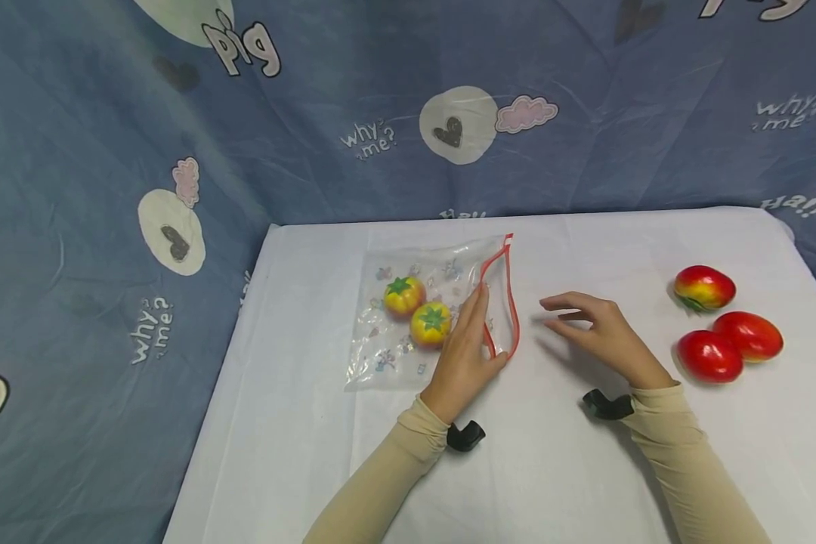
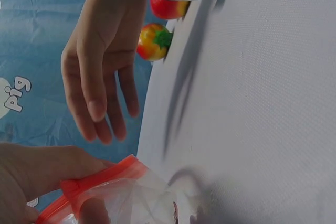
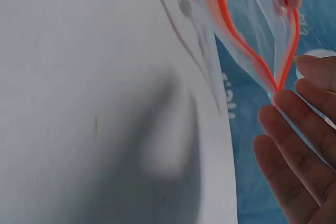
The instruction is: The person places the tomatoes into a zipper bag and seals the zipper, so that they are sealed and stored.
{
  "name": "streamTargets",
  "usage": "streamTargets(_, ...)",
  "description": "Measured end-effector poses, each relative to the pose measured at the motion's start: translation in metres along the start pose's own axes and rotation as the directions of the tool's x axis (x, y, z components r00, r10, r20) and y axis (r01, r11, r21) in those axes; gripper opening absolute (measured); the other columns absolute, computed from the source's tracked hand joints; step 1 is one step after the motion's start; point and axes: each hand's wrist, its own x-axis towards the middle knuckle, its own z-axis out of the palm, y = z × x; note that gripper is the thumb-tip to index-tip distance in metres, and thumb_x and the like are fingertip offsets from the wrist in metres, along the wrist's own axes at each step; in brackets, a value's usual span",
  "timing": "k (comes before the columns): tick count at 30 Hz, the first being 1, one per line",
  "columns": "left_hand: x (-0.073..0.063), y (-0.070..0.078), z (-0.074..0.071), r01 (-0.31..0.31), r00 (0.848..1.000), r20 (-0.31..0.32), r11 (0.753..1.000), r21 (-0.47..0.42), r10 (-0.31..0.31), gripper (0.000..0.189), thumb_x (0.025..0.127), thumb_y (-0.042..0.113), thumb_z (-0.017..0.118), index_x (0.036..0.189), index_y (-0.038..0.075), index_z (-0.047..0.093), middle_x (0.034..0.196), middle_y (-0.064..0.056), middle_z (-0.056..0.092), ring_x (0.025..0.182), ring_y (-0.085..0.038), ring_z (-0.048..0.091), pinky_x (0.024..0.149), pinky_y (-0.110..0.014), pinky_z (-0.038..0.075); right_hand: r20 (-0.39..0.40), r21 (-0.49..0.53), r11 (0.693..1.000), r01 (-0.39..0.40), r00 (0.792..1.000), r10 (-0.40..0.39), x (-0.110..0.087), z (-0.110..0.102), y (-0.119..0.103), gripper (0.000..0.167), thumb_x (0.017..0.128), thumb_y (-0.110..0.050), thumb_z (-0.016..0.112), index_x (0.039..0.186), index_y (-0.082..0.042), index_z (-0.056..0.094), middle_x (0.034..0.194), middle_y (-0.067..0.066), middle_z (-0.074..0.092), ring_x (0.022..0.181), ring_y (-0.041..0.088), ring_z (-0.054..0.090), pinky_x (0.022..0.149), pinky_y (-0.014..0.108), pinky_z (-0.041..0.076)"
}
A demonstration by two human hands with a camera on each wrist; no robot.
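A clear zip bag [image 1: 384, 363] with a red-edged mouth lies on the table, its mouth spread apart and facing right. Inside it sit two yellow-orange fruits with green leafy tops, one fruit [image 1: 404, 296] behind the other fruit [image 1: 431, 324]. My left hand [image 1: 464, 361] holds the mouth's edge; in the left wrist view the red strip [image 2: 105, 178] runs between thumb and fingers. Just right of the mouth, my right hand [image 1: 595, 332] hovers over the table with loosely bent fingers and nothing in them. In the right wrist view its fingers [image 3: 296, 150] overlap the mouth's corner.
Three glossy red fruits lie at the table's right: a red-yellow one [image 1: 704, 288] farthest back, then two redder ones [image 1: 749, 335] [image 1: 710, 356] side by side. A white cloth [image 1: 279, 423] covers the table. Behind it hangs a blue printed curtain [image 1: 353, 91].
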Motion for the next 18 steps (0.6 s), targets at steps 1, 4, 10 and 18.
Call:
streamTargets(1, 0.0, 0.0, 0.0, -0.001, 1.0, 0.0, 1.0, -0.001, 0.001, 0.11, 0.082, 0.011, 0.087, 0.167, 0.012, 0.017, 0.172, -0.006, 0.025, 0.156, -0.022, 0.033, 0.126, -0.037, 0.034, -0.009, -0.004, 1.0, -0.003, 1.0, 0.002, -0.002, -0.003, 0.0, 0.035, 0.083, 0.003, 0.081, 0.118, -0.001, 0.074, 0.115, 0.016, 0.077, 0.109, -0.006, 0.066, 0.092, 0.02, 0.059)
streamTargets(4, 0.001, 0.0, 0.0, -0.002, 1.0, 0.001, 1.0, -0.006, 0.002, 0.11, 0.082, 0.011, 0.087, 0.167, 0.013, 0.017, 0.172, -0.007, 0.025, 0.156, -0.022, 0.033, 0.126, -0.036, 0.033, -0.034, -0.012, 1.0, -0.007, 0.999, 0.006, -0.007, -0.011, 0.0, 0.038, 0.082, 0.006, 0.082, 0.118, -0.002, 0.075, 0.114, 0.018, 0.076, 0.109, -0.008, 0.065, 0.092, 0.011, 0.054)
streamTargets(10, 0.001, 0.001, 0.0, 0.014, 1.0, 0.002, 1.0, -0.008, -0.014, 0.111, 0.082, 0.011, 0.087, 0.167, 0.014, 0.017, 0.171, -0.007, 0.026, 0.155, -0.023, 0.034, 0.125, -0.037, 0.034, -0.07, -0.049, 0.999, -0.014, 0.997, 0.011, -0.015, -0.027, -0.001, 0.039, 0.082, 0.008, 0.08, 0.119, -0.001, 0.074, 0.115, 0.019, 0.076, 0.11, -0.013, 0.061, 0.093, 0.003, 0.049)
streamTargets(18, 0.0, 0.002, -0.001, 0.032, 0.999, 0.016, 0.999, -0.027, -0.032, 0.111, 0.082, 0.012, 0.087, 0.167, 0.016, 0.016, 0.172, -0.003, 0.024, 0.155, -0.022, 0.034, 0.125, -0.038, 0.034, -0.13, -0.09, 0.991, -0.095, 0.988, 0.082, -0.03, -0.047, -0.002, 0.044, 0.082, 0.004, 0.082, 0.123, -0.009, 0.074, 0.117, 0.007, 0.076, 0.109, -0.017, 0.06, 0.093, -0.001, 0.044)
